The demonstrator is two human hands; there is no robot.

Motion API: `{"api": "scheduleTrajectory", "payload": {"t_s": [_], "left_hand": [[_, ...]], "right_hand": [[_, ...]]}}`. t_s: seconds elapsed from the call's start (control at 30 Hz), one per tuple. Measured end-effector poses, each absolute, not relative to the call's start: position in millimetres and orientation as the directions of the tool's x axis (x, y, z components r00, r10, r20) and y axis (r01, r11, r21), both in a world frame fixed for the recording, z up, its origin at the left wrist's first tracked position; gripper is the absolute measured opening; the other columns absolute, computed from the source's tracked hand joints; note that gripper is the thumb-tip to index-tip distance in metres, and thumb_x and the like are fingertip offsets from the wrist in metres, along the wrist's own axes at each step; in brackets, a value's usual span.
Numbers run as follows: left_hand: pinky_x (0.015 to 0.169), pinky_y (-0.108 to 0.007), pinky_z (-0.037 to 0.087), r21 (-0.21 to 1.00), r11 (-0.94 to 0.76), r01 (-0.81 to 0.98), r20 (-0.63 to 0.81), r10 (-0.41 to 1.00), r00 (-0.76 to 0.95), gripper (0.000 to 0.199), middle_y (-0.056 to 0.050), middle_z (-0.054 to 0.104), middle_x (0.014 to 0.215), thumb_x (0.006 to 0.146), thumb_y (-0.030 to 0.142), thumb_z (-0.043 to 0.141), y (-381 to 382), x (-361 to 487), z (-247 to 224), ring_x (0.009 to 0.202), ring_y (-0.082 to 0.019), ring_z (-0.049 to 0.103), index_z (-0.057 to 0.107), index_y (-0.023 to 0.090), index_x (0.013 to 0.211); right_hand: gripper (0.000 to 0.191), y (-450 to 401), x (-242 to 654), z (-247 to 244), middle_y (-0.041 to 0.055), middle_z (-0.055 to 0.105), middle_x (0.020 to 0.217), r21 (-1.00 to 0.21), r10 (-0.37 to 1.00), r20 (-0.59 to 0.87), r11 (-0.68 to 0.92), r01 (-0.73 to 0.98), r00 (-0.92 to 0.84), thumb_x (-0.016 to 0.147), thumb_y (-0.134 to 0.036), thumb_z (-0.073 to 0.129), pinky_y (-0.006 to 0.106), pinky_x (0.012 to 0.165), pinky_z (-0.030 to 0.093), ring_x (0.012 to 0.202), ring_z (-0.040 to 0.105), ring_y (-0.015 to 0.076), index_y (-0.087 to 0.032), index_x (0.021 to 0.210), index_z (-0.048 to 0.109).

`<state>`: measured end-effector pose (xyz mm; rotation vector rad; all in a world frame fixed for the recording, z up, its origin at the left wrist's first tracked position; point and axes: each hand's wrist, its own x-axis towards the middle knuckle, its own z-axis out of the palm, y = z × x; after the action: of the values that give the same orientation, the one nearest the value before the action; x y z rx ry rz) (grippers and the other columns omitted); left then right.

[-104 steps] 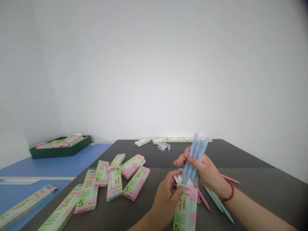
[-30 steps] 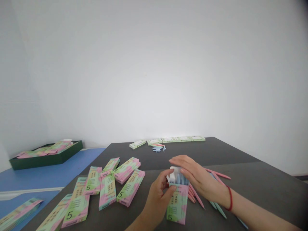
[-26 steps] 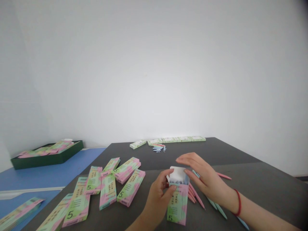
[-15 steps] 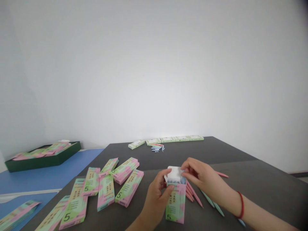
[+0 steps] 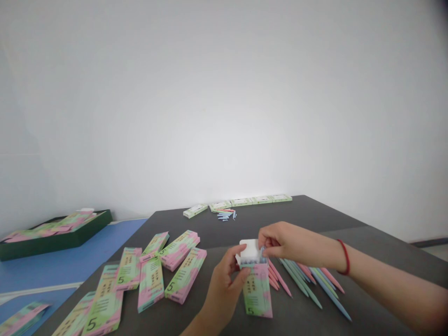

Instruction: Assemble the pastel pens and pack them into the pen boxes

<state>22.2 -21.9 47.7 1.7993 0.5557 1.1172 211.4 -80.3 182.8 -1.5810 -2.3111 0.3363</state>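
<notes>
My left hand (image 5: 229, 280) grips a green and pink carton (image 5: 258, 293) by its upper left side, thumb in front and fingers behind. The carton stands upright with its white lid flap (image 5: 249, 248) raised, and pale bluish contents show at the mouth. At the opening's right corner my right hand (image 5: 278, 239) is closed, its fingertips pinching something pale blue whose kind I cannot make out. Beside the carton lie red pens (image 5: 279, 277), green pens (image 5: 301, 282) and a blue pen (image 5: 332, 296), partly under my right forearm.
Several similar cartons (image 5: 185, 275) lie on the dark table (image 5: 196, 322) to the left. Far back are a row of pale green boxes (image 5: 241, 202) and small blue and red pieces (image 5: 226, 215). A dark green tray (image 5: 84, 233) with cartons stands on a blue surface (image 5: 122, 235).
My right hand has shifted slightly left and up at the carton's mouth. The view has turned a little, and more pens show beneath my right forearm.
</notes>
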Motion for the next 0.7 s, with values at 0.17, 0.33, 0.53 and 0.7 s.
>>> {"api": "scheduleTrajectory", "payload": {"t_s": [0.17,0.33,0.53,0.7], "left_hand": [[0.085,-0.030,0.049,0.844,-0.535,-0.038,0.485,0.730,0.482,0.036,-0.004,0.063,0.108,0.084,0.018,0.053,-23,21,50,0.095,-0.018,0.062,0.050,0.023,0.119],[0.085,-0.030,0.048,0.797,-0.599,0.081,0.506,0.734,0.454,0.037,-0.003,0.063,0.109,0.083,0.017,0.054,-25,17,64,0.094,-0.018,0.061,0.051,0.025,0.119],[0.082,-0.029,0.046,0.768,-0.611,0.193,0.482,0.748,0.456,0.037,-0.002,0.064,0.101,0.078,0.011,0.056,-28,18,71,0.086,-0.017,0.059,0.056,0.023,0.113],[0.082,-0.029,0.045,0.803,-0.574,0.161,0.437,0.751,0.495,0.037,-0.003,0.064,0.101,0.078,0.011,0.056,-28,21,64,0.087,-0.017,0.059,0.056,0.022,0.114]], "right_hand": [[0.012,-79,213,190,-0.0047,0.054,0.060,-0.377,0.932,0.134,0.361,0.853,-0.336,0.080,-0.029,0.060,0.021,0.047,0.026,0.051,0.043,0.0090,-0.018,0.077,0.061],[0.013,-80,211,187,-0.0030,0.057,0.065,-0.447,0.931,0.164,0.364,0.817,-0.325,0.085,-0.028,0.053,0.021,0.051,0.031,0.057,0.048,0.0108,-0.018,0.081,0.061],[0.009,-82,204,166,-0.0010,0.058,0.071,-0.329,0.909,0.291,0.389,0.860,-0.300,0.084,-0.021,0.051,0.023,0.056,0.033,0.061,0.049,0.0130,-0.018,0.084,0.060],[0.011,-81,213,165,0.0000,0.060,0.075,-0.343,0.902,0.299,0.406,0.847,-0.311,0.086,-0.022,0.050,0.023,0.059,0.034,0.065,0.051,0.0136,-0.018,0.083,0.060]]}}
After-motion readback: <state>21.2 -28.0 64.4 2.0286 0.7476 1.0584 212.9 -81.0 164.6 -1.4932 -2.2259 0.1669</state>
